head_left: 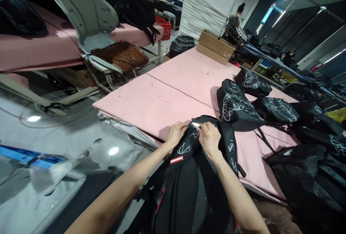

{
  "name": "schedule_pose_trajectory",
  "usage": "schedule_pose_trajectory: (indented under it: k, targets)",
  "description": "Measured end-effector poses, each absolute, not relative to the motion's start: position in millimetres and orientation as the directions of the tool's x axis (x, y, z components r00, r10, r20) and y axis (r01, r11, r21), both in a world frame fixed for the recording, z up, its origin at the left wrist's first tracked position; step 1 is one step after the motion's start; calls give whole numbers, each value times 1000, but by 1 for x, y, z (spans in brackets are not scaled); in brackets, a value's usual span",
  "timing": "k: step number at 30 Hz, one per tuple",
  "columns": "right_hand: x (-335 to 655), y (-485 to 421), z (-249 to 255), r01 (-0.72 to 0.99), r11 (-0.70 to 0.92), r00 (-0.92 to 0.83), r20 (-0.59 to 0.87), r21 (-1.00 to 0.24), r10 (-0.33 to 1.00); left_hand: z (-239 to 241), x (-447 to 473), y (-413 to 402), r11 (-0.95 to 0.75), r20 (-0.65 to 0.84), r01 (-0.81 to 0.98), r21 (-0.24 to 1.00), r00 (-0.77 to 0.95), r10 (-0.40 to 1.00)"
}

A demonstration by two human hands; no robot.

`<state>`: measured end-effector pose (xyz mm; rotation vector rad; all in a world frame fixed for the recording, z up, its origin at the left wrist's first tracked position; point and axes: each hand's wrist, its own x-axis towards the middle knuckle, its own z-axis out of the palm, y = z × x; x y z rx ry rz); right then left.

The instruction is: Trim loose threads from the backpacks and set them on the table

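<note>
A black backpack (194, 176) with white scribble print and a small red label lies at the near edge of the pink table (173, 93), its back panel facing me. My left hand (176, 133) pinches the fabric at its top edge. My right hand (208, 137) is closed on the same top edge, fingers pinching a small white tag (195, 125) between the two hands.
Several more black printed backpacks (238, 106) lie across the table's right side, with black plastic-wrapped bundles (310, 176) at the far right. A cardboard box (214, 46) sits at the far end. A grey chair (89, 21) with a woven cushion stands left. A person (235, 25) stands far back.
</note>
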<state>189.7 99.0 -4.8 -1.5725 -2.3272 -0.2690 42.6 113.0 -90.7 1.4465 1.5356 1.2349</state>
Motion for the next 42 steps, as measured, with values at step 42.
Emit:
schedule_pose_trajectory:
  k: [42]
  targets:
    - [205,119,-19,701,237,-67,269,-673,961,-83,-12,66,92,42,392,915,-321,946]
